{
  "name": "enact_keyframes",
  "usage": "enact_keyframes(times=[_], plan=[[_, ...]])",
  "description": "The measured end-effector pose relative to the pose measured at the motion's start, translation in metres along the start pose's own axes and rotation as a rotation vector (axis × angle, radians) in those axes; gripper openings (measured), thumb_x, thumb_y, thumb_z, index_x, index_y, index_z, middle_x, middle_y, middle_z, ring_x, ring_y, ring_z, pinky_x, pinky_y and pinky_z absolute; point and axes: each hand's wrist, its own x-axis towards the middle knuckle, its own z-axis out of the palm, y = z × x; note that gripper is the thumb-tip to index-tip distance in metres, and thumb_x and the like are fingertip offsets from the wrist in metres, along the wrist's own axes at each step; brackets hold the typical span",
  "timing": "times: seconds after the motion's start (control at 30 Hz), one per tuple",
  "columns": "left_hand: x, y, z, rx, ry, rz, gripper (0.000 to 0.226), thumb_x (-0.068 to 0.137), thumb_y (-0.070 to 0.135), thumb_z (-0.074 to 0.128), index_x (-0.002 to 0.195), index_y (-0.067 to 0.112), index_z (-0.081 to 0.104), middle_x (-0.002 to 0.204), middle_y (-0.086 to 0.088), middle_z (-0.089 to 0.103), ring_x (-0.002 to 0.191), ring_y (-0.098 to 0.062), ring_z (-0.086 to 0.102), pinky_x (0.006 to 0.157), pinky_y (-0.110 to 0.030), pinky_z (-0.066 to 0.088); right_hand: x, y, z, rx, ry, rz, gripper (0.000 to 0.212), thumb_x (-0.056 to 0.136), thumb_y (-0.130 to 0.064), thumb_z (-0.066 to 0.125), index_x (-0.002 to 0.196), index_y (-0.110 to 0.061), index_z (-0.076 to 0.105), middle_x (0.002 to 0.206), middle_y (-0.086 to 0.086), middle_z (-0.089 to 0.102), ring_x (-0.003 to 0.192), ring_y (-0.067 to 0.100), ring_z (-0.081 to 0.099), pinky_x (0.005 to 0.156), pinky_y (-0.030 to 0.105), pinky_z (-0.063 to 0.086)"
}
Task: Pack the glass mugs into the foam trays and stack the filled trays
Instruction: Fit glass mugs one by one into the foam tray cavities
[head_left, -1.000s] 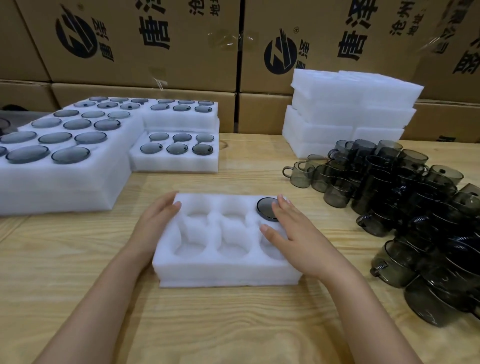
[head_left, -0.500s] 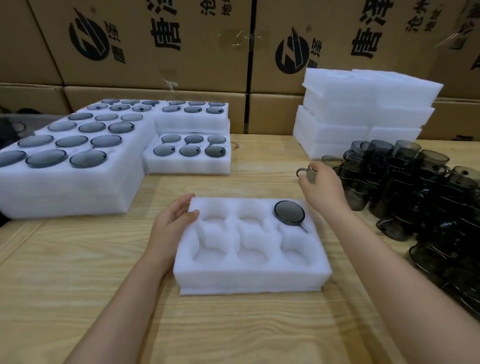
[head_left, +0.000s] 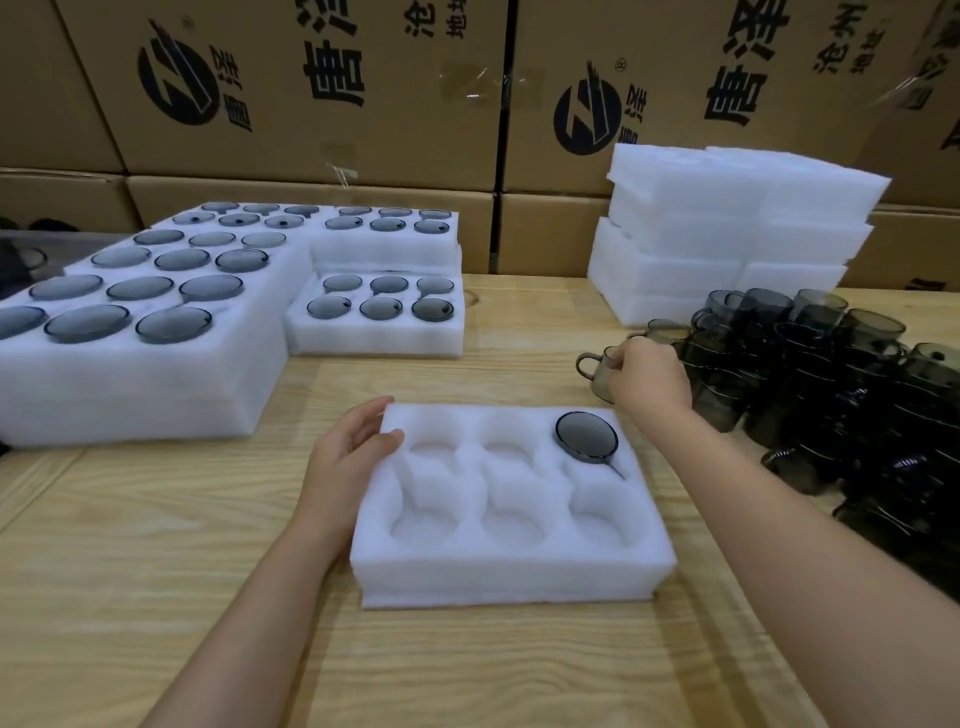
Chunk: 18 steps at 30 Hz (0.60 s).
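A white foam tray (head_left: 511, 566) with several round pockets lies in front of me on the wooden table. One smoky glass mug (head_left: 586, 435) sits in its far right pocket; the other pockets hold nothing. My left hand (head_left: 349, 457) rests on the tray's far left corner, thumb on top. My right hand (head_left: 649, 376) is closed over a loose glass mug (head_left: 595, 370) at the left edge of a pile of dark glass mugs (head_left: 831, 374) on the right.
Filled foam trays (head_left: 140, 374) are stacked at the left, with a smaller filled tray (head_left: 376, 340) beside them. A stack of unfilled foam trays (head_left: 727, 228) stands at the back right. Cardboard boxes (head_left: 311, 88) wall off the rear of the table.
My right hand left the mug it had set in the tray, reached right to the pile and closed on a loose mug. My left hand stayed on the tray's left corner.
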Motion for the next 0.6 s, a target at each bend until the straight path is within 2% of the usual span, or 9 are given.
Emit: enact_keyframes(times=[0.13,0.2,0.27,0.3,0.37,0.43,0.47,0.53,0.6], plan=[[-0.003,0.003,0.004,0.013,-0.025,-0.011,0.034,0.089,-0.005,0.055,0.112,0.018,0.063,0.093,0.008,0.071,0.082,-0.004,0.068,0.063,-0.014,0.051,-0.035,-0.021,-0.028,0.201,0.163,-0.11,0.018,0.08,-0.007,0.05,0.084,-0.006,0.068,0.086,0.018,0.066,0.088,0.039,0.056,0.072,0.037,0.052],[-0.006,0.006,0.005,0.137,0.012,0.068,0.036,0.09,-0.003,0.058,0.117,0.021,0.059,0.11,0.004,0.065,0.099,-0.004,0.062,0.077,-0.014,0.048,-0.053,-0.033,-0.04,0.27,0.171,-0.198,0.014,0.076,-0.009,0.053,0.079,-0.007,0.067,0.079,0.016,0.066,0.084,0.036,0.057,0.073,0.039,0.052],[-0.009,0.014,0.006,0.415,0.072,0.264,0.039,0.089,0.007,0.064,0.124,0.023,0.056,0.12,0.003,0.061,0.112,-0.007,0.056,0.094,-0.023,0.043,-0.072,-0.043,-0.049,0.339,0.151,-0.277,0.006,0.074,-0.011,0.06,0.071,-0.011,0.065,0.069,0.005,0.066,0.081,0.029,0.058,0.077,0.037,0.05],[-0.013,0.019,0.007,0.537,0.086,0.393,0.039,0.088,0.015,0.067,0.124,0.024,0.056,0.12,0.006,0.061,0.113,-0.006,0.055,0.098,-0.025,0.041,-0.081,-0.048,-0.052,0.381,0.146,-0.301,0.008,0.074,-0.012,0.063,0.07,-0.018,0.065,0.063,-0.007,0.063,0.08,0.024,0.059,0.08,0.037,0.048],[-0.025,0.03,0.017,0.671,0.061,0.625,0.042,0.083,0.031,0.066,0.123,0.024,0.056,0.116,0.009,0.063,0.11,-0.007,0.058,0.097,-0.028,0.042,-0.096,-0.054,-0.053,0.446,0.187,-0.369,0.011,0.075,-0.013,0.069,0.074,-0.023,0.069,0.059,-0.023,0.053,0.08,0.018,0.058,0.085,0.039,0.042],[-0.039,0.035,0.034,0.807,-0.015,0.749,0.053,0.08,0.044,0.061,0.126,0.019,0.056,0.116,0.009,0.063,0.106,-0.011,0.06,0.095,-0.032,0.042,-0.11,-0.059,-0.049,0.455,0.257,-0.442,0.01,0.073,-0.013,0.072,0.073,-0.023,0.068,0.057,-0.025,0.049,0.075,0.015,0.054,0.086,0.034,0.032],[-0.044,0.035,0.042,0.878,-0.066,0.76,0.061,0.077,0.049,0.06,0.13,0.019,0.054,0.119,0.008,0.062,0.108,-0.012,0.059,0.095,-0.034,0.042,-0.117,-0.061,-0.045,0.464,0.276,-0.468,0.009,0.073,-0.014,0.073,0.072,-0.022,0.068,0.058,-0.025,0.049,0.073,0.014,0.053,0.084,0.03,0.025],[-0.05,0.034,0.054,0.908,-0.18,0.642,0.078,0.071,0.056,0.062,0.138,0.02,0.044,0.127,0.01,0.059,0.113,-0.013,0.058,0.097,-0.037,0.043,-0.129,-0.065,-0.037,0.498,0.302,-0.52,0.005,0.071,-0.017,0.072,0.072,-0.02,0.068,0.061,-0.022,0.052,0.072,0.013,0.054,0.082,0.026,0.02],[-0.049,0.031,0.058,0.819,-0.206,0.525,0.081,0.065,0.053,0.067,0.135,0.022,0.042,0.118,0.018,0.061,0.109,-0.006,0.059,0.094,-0.025,0.044,-0.138,-0.069,-0.029,0.542,0.293,-0.556,0.004,0.07,-0.018,0.072,0.072,-0.016,0.069,0.063,-0.02,0.055,0.071,0.009,0.051,0.085,0.027,0.024]])
